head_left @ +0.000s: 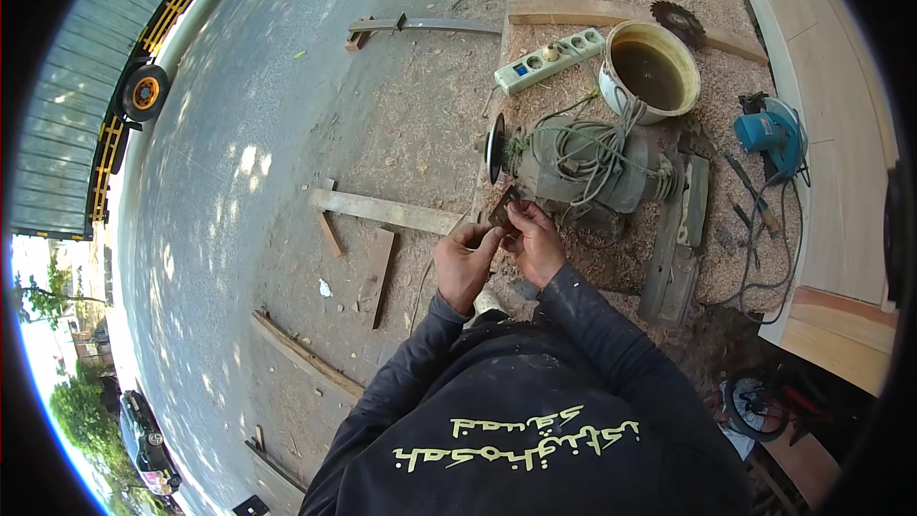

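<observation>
My right hand [535, 244] grips a small, dark, flat metal piece [501, 208] just below the black disc [495, 148] of a worn grey motor machine [592, 177], which has coiled cords draped over it. My left hand [462, 266] is closed at the lower end of the same piece, thumb and fingers pinched; what exactly lies between them is hard to make out.
A power strip [546, 61], a bucket of murky liquid [650, 74], a circular blade [678, 24], a blue power saw [759, 134] and tools [750, 210] lie around the machine on sawdust. Wooden planks [306, 354] lie leftward beside a road with a truck [86, 96] and car [143, 444].
</observation>
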`<move>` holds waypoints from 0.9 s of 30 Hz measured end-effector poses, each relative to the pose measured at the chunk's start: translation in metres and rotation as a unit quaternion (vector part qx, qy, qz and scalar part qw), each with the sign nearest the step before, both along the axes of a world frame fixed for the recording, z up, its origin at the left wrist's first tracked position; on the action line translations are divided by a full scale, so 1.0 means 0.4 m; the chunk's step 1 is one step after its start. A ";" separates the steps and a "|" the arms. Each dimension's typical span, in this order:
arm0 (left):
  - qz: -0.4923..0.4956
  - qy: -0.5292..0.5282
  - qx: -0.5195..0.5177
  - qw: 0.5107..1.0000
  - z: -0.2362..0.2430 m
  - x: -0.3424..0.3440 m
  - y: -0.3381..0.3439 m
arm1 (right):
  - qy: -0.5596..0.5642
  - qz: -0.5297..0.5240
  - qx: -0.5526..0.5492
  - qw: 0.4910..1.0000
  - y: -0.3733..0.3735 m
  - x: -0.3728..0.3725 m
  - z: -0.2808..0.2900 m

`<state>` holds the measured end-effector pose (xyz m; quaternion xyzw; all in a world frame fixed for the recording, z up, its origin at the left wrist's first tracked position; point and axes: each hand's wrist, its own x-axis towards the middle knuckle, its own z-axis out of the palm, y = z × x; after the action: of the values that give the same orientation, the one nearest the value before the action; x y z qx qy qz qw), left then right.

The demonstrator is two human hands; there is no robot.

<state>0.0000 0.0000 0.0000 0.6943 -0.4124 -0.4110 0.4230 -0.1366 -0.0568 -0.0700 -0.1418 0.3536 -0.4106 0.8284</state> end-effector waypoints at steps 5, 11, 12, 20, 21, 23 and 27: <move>0.052 -0.043 -0.043 0.997 -0.003 -0.065 -0.054 | -0.030 -0.040 0.003 0.999 -0.047 -0.006 0.006; 0.044 -0.081 -0.027 0.995 0.000 -0.058 -0.106 | -0.028 -0.072 -0.012 0.997 -0.078 0.024 0.002; 0.046 -0.082 -0.024 0.995 -0.002 -0.056 -0.109 | -0.029 -0.069 -0.009 0.997 -0.080 0.030 0.009; 0.054 -0.090 -0.056 0.993 -0.014 -0.054 -0.134 | -0.048 -0.100 -0.005 0.994 -0.101 0.050 -0.051; 0.057 -0.091 -0.055 0.993 -0.016 -0.051 -0.134 | -0.049 -0.097 -0.004 0.994 -0.103 0.055 -0.044; 0.058 -0.083 -0.056 0.993 -0.019 -0.046 -0.136 | -0.027 -0.105 0.014 0.994 -0.104 0.063 -0.030; 0.050 -0.079 -0.051 0.994 -0.010 -0.051 -0.147 | -0.014 -0.100 0.016 0.995 -0.107 0.052 -0.030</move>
<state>-0.0206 -0.0587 -0.0040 0.7216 -0.4297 -0.3119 0.4441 -0.1156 -0.0996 -0.0821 -0.0863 0.3611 -0.4877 0.7902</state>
